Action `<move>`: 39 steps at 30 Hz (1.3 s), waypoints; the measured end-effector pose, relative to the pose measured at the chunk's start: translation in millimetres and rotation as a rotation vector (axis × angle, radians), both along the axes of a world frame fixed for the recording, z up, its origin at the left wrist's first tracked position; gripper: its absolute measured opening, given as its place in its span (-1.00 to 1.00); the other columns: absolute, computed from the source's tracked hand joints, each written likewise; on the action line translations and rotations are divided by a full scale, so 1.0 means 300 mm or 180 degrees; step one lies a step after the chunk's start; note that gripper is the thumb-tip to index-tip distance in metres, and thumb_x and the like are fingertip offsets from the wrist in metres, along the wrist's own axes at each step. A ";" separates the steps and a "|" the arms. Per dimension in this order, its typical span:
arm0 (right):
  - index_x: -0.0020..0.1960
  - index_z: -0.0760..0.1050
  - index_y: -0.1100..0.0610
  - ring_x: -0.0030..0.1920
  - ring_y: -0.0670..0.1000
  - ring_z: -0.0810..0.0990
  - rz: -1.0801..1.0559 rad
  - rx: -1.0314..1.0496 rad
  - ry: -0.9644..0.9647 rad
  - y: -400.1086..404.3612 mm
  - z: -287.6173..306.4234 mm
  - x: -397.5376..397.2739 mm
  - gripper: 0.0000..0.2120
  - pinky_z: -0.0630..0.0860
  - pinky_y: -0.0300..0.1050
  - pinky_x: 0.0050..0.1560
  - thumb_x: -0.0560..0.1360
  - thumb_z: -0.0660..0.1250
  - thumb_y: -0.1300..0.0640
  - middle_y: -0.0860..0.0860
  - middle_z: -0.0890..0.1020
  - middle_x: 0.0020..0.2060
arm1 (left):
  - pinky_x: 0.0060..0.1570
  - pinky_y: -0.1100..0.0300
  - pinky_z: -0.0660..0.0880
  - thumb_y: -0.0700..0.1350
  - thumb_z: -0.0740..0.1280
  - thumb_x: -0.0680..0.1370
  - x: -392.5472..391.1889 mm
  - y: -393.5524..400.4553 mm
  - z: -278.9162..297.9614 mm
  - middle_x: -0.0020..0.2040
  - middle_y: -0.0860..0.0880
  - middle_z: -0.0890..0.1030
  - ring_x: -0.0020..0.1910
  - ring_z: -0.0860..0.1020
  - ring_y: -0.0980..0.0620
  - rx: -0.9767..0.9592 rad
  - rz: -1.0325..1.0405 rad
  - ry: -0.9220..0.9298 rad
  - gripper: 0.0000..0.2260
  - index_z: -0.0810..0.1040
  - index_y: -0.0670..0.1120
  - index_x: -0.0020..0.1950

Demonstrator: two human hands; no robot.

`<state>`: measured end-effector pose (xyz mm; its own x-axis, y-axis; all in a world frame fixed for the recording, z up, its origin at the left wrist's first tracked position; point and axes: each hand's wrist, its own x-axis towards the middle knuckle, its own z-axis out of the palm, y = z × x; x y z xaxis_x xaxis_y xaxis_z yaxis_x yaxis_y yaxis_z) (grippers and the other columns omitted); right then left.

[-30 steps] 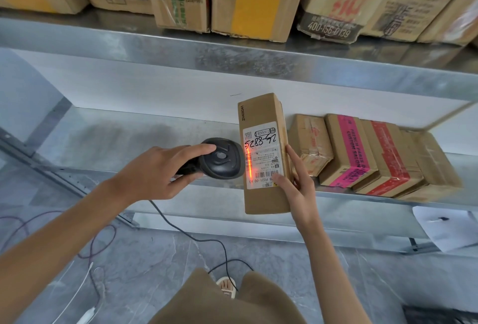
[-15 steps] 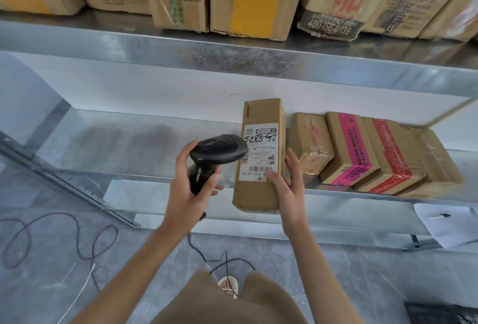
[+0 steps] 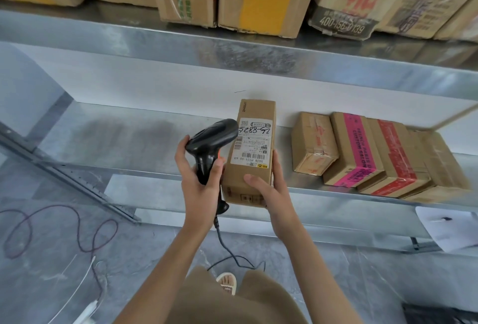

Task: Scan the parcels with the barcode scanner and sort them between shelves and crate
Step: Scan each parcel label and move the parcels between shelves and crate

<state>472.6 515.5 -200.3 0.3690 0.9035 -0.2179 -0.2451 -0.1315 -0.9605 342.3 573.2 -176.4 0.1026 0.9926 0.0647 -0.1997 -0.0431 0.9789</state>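
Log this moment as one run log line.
left hand grips black barcode scanner | right hand holds labelled brown cardboard parcel

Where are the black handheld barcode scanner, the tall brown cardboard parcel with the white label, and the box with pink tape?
black handheld barcode scanner (image 3: pixel 212 140): head view, on its head.
tall brown cardboard parcel (image 3: pixel 254 142): head view, on its white label.
box with pink tape (image 3: pixel 358 147): head view, on the pink strip.

Both forearms reach forward; the left hand (image 3: pixel 200 189) curls in a grip, the right hand (image 3: pixel 271 191) clasps with its thumb on top.
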 end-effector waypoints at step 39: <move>0.60 -0.11 -0.17 0.47 -0.36 -0.04 -0.1435 0.0360 -0.2671 -0.010 -0.069 0.032 -0.01 0.06 -0.20 0.38 0.40 0.46 0.04 -0.04 -0.07 0.62 | -0.41 0.05 0.51 -0.14 0.36 0.56 -0.127 -0.095 -0.018 -0.10 0.00 0.64 -0.41 0.49 0.04 0.0815 -0.0865 0.0914 -0.40 0.23 0.38 0.43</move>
<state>482.1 512.4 -221.0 0.6832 0.6378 0.3556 0.5237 -0.0886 -0.8473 304.1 544.8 -181.8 0.4061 0.8832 0.2349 0.0400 -0.2739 0.9609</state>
